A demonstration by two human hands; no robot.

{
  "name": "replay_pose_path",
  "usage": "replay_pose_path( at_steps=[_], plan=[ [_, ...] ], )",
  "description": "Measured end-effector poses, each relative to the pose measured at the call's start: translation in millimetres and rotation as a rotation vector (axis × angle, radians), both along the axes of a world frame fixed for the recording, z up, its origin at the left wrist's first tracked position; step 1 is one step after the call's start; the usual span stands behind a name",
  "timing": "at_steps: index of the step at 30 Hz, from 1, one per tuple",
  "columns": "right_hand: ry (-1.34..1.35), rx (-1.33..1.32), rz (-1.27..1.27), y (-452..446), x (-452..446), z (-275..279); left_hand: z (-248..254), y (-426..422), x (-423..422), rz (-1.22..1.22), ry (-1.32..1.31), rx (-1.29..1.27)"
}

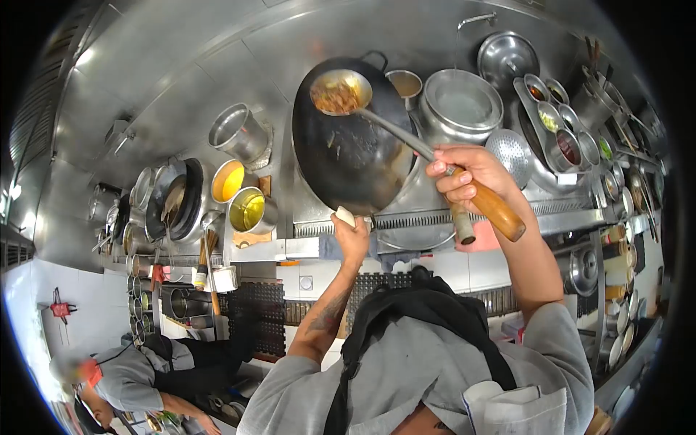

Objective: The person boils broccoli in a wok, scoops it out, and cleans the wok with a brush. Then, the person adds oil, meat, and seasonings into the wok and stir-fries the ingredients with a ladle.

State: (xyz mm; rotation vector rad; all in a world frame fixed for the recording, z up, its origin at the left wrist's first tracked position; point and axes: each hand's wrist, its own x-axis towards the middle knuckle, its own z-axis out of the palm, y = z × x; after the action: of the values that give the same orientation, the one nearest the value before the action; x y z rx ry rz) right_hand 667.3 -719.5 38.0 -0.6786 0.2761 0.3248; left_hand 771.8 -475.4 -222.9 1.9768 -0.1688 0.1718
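Observation:
My right hand (471, 174) is closed around the long handle of a ladle (399, 130). A second handle (462, 225) also sticks out below that fist; its other end I cannot make out. The ladle's bowl holds browned food pieces (335, 96) in sauce, above the far part of a dark wok (348, 163). The wok is tilted, and its inside shows only a few small scraps and smears. My left hand (351, 235) grips the wok's near edge through a folded white cloth (345, 215).
Left of the wok stand pots with yellow liquid (250, 210) and orange liquid (229, 181), plus a steel pot (239, 134). To the right are a water-filled pot (464, 101), a perforated skimmer (509, 156) and a seasoning tray (544, 138). Another person (145, 377) works at lower left.

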Motion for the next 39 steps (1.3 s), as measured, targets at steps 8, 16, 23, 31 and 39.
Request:
replay_pose_path(
  at_steps=[8,16,23,31,39],
  plan=[
    [-0.165,0.230,0.060,-48,6,-82,-22,-7,69,-0.079,0.856,-0.847],
    [0.147,-0.169,0.121,-60,68,-126,-8,-45,80,-0.086,0.997,-0.964],
    [0.054,-0.592,0.122,1,47,-103,-23,47,-41,-0.117,0.695,-1.045],
    [-0.130,-0.238,0.897,166,21,-69,-158,206,-264,0.806,0.729,-0.462],
    [0.210,-0.006,1.592,455,-127,-69,-245,304,-663,1.465,1.033,-0.379]
  ],
)
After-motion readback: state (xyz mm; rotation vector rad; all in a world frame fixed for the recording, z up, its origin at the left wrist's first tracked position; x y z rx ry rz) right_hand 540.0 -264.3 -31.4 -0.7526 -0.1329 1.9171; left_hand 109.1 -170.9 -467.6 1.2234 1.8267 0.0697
